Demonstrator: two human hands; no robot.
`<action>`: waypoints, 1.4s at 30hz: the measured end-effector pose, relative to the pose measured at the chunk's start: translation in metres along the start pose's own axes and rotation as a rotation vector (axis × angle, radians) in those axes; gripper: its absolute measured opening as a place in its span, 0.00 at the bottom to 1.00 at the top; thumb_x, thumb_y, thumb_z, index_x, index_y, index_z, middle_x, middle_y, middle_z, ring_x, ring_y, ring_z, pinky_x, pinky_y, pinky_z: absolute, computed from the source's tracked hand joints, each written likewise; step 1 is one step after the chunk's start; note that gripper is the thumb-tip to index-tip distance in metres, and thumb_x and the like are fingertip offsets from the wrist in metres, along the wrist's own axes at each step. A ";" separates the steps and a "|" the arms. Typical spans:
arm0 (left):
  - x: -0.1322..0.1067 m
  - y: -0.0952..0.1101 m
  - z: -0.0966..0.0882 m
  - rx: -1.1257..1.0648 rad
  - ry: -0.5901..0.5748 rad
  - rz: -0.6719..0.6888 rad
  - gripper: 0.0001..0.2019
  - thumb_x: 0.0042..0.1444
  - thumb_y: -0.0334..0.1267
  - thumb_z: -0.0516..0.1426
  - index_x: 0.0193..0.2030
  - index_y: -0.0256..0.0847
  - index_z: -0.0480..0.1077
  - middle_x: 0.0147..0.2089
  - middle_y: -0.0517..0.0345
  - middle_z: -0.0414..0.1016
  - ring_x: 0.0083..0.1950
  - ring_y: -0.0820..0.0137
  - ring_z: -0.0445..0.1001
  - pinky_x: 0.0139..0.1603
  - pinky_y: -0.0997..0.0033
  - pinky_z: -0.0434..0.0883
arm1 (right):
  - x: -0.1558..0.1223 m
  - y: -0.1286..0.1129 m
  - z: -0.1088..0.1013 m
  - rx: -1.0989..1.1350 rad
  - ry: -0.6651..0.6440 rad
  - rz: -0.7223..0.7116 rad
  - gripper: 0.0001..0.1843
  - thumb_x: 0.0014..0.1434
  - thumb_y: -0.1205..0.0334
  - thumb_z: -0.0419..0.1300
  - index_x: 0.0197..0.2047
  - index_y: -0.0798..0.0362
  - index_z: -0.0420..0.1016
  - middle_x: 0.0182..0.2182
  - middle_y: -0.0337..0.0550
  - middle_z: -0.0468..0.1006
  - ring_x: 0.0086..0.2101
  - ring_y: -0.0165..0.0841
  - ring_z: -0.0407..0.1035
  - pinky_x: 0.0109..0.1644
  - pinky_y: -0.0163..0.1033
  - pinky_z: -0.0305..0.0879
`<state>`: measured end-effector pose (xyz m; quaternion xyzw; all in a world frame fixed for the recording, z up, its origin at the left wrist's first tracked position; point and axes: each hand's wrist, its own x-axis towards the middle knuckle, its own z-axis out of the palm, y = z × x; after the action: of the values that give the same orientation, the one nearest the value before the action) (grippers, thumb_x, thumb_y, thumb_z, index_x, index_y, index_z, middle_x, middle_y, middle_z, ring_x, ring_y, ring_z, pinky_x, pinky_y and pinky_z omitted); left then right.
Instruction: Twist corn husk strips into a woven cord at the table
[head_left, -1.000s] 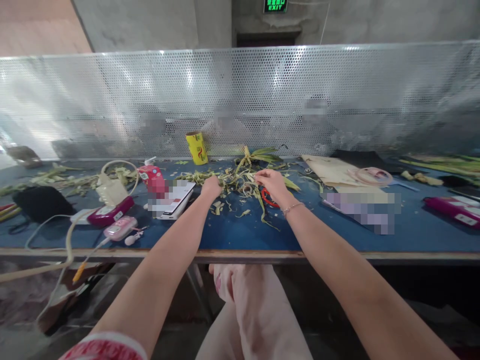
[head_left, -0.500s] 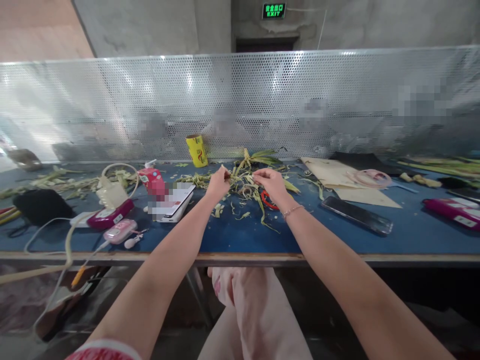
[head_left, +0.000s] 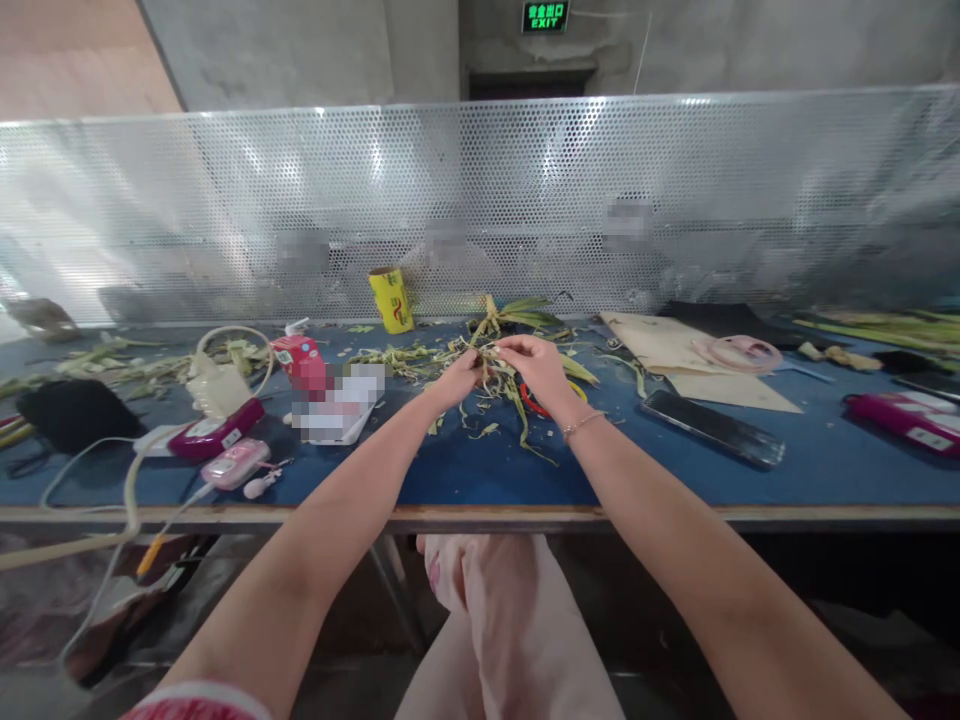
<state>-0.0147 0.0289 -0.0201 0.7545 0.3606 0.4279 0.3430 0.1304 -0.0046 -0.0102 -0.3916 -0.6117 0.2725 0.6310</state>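
Note:
My left hand [head_left: 459, 376] and my right hand [head_left: 534, 366] meet over a heap of dry green and yellow leaf strips [head_left: 420, 356] in the middle of the blue table [head_left: 480, 470]. Both hands pinch the same small bundle of leaf strips [head_left: 491, 368], lifted a little above the table top. Loose ends hang down from the bundle. Red-handled scissors [head_left: 534, 402] lie under my right wrist, partly hidden. My right wrist wears a thin bracelet.
A yellow tape roll [head_left: 391, 299] stands by the perforated metal screen [head_left: 480, 200]. On the left lie pink gadgets [head_left: 232, 462], a red bottle [head_left: 300, 360], cables and a black pouch [head_left: 71, 412]. On the right lie a black phone [head_left: 712, 428], cardboard [head_left: 675, 350] and a pink ring [head_left: 739, 352].
My left hand moved right from the loose heap, carrying a piece, and joined my right hand. Both hands now grip one bundle, raised slightly off the table.

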 end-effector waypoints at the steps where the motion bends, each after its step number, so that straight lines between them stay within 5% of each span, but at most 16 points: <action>1: -0.001 0.003 0.000 -0.023 -0.065 -0.021 0.06 0.51 0.29 0.48 0.35 0.36 0.64 0.26 0.61 0.66 0.23 0.79 0.59 0.25 0.77 0.59 | 0.000 0.000 0.000 -0.014 0.005 0.002 0.10 0.44 0.60 0.61 0.31 0.55 0.76 0.29 0.44 0.78 0.32 0.33 0.71 0.40 0.41 0.66; 10: -0.005 0.013 -0.005 0.129 -0.132 0.026 0.12 0.56 0.36 0.46 0.37 0.35 0.69 0.21 0.63 0.62 0.23 0.78 0.60 0.26 0.77 0.59 | 0.001 0.002 -0.001 -0.097 0.041 -0.021 0.08 0.44 0.61 0.61 0.28 0.56 0.74 0.26 0.44 0.77 0.29 0.33 0.70 0.37 0.39 0.66; 17: -0.008 0.018 -0.003 0.166 -0.066 0.017 0.12 0.55 0.39 0.49 0.32 0.35 0.70 0.17 0.65 0.60 0.20 0.79 0.58 0.23 0.78 0.58 | 0.000 0.000 -0.001 -0.113 0.034 -0.012 0.07 0.44 0.61 0.61 0.27 0.56 0.75 0.26 0.43 0.77 0.28 0.31 0.69 0.37 0.38 0.65; 22: -0.004 0.010 0.001 0.059 0.009 0.019 0.10 0.51 0.37 0.54 0.40 0.36 0.67 0.28 0.58 0.71 0.25 0.78 0.65 0.27 0.77 0.62 | 0.003 0.008 -0.001 -0.064 -0.002 0.012 0.10 0.43 0.59 0.61 0.29 0.56 0.76 0.28 0.44 0.78 0.31 0.32 0.70 0.38 0.39 0.65; 35: -0.007 0.016 0.002 -0.042 0.068 0.083 0.14 0.41 0.28 0.58 0.37 0.37 0.65 0.35 0.59 0.68 0.35 0.77 0.68 0.35 0.76 0.65 | 0.002 0.003 -0.001 -0.076 -0.024 0.010 0.10 0.45 0.61 0.60 0.31 0.56 0.77 0.29 0.43 0.78 0.31 0.33 0.70 0.40 0.40 0.65; 42: -0.004 0.010 0.001 -0.112 0.084 0.045 0.11 0.45 0.36 0.58 0.36 0.37 0.64 0.31 0.62 0.67 0.23 0.83 0.61 0.24 0.79 0.60 | 0.001 0.002 0.000 -0.160 -0.052 -0.054 0.10 0.48 0.62 0.58 0.32 0.55 0.78 0.31 0.44 0.79 0.31 0.33 0.70 0.39 0.40 0.65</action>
<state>-0.0130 0.0202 -0.0141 0.7232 0.3331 0.4864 0.3597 0.1309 -0.0027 -0.0110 -0.4170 -0.6580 0.2159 0.5887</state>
